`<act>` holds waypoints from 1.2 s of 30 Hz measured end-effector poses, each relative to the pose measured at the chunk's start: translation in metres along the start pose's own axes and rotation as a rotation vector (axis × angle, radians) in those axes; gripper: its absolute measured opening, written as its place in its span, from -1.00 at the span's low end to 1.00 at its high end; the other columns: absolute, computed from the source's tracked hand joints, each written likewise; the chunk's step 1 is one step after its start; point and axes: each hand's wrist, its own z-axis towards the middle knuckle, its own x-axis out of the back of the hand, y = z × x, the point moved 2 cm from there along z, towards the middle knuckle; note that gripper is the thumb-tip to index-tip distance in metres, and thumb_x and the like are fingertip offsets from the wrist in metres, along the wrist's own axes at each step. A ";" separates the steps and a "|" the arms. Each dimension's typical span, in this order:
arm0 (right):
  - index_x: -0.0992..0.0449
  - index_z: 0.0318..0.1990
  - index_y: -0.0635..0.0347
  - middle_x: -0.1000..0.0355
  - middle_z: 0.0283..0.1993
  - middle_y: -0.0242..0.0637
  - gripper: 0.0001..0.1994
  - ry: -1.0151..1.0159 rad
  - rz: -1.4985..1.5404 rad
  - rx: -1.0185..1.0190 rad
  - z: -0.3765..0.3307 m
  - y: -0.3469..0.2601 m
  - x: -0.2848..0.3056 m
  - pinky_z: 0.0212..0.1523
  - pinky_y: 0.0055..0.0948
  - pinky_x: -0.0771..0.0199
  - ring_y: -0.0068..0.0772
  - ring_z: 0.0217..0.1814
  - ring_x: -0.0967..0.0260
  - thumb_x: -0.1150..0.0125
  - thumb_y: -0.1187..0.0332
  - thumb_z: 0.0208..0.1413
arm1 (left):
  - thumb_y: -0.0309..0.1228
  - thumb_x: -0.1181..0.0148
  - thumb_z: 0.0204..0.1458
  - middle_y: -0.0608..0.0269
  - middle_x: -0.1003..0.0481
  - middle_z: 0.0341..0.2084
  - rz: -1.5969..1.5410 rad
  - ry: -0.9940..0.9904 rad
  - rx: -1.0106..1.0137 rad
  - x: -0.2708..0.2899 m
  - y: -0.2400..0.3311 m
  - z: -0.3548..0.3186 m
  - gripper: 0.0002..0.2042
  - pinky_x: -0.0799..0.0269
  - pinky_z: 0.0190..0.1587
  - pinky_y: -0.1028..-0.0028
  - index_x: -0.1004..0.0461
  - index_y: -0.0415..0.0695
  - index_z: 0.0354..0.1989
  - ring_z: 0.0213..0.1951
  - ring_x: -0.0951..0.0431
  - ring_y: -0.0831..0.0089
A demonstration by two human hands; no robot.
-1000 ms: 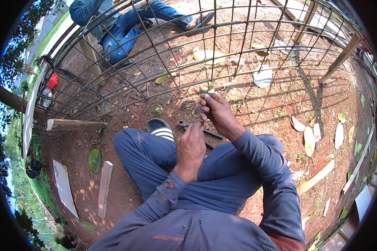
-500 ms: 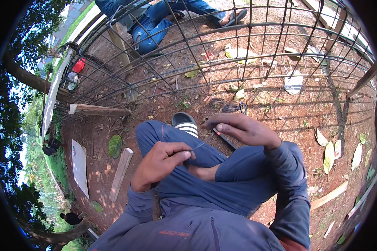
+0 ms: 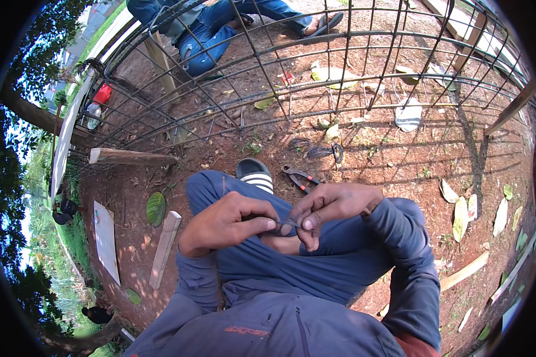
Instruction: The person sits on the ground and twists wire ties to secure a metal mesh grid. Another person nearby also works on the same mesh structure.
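both hands (image 3: 280, 217) pinching thin wire (image 3: 287, 223), rebar cage (image 3: 315, 77)

I sit on bare red-brown earth (image 3: 399, 166). On it lie pincers (image 3: 299, 177) just past my sandal (image 3: 256, 174), a coil of dark wire (image 3: 324, 150), dry leaves (image 3: 461, 217), wooden planks (image 3: 164, 249), a flat white board (image 3: 106, 239), and the rebar cage (image 3: 315, 71) beyond.

Thin dull metal wire (image 3: 287, 223) between my fingers; matt rusty steel rebar cage (image 3: 315, 77) at twelve o'clock, rough wooden plank (image 3: 131, 157) at ten.
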 end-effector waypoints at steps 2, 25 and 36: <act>-0.42 0.28 0.35 -0.59 -0.16 -0.27 -0.63 -0.043 0.194 -0.047 0.004 0.006 -0.001 -0.03 -0.53 -0.50 -0.51 -0.09 -0.55 -0.03 0.35 0.44 | -0.46 -0.24 0.20 0.29 -0.63 -0.34 -0.077 0.101 0.011 -0.002 -0.006 0.000 -0.84 -0.44 -0.16 0.53 -0.60 -0.29 -0.14 -0.26 -0.57 0.58; -0.45 0.16 0.26 -0.54 0.08 -0.15 -0.74 0.783 0.498 0.722 -0.001 -0.004 0.043 0.16 -0.23 -0.61 -0.40 0.02 -0.55 -0.08 0.40 0.40 | -0.35 0.01 0.42 0.51 -0.20 -0.64 -0.762 0.531 -0.014 -0.053 -0.054 0.059 -0.67 -0.06 -0.56 0.65 -0.44 -0.14 0.27 -0.61 -0.12 0.75; -0.30 0.29 0.33 -0.53 0.05 -0.13 -0.62 0.595 0.482 0.645 -0.011 -0.012 0.039 -0.19 -0.47 -0.50 -0.61 -0.23 -0.44 -0.04 0.39 0.41 | -0.40 -0.04 0.37 0.32 -0.44 -0.52 -0.778 0.471 -0.060 -0.030 -0.051 0.062 -0.73 -0.19 -0.57 0.67 -0.46 -0.22 0.15 -0.59 -0.23 0.73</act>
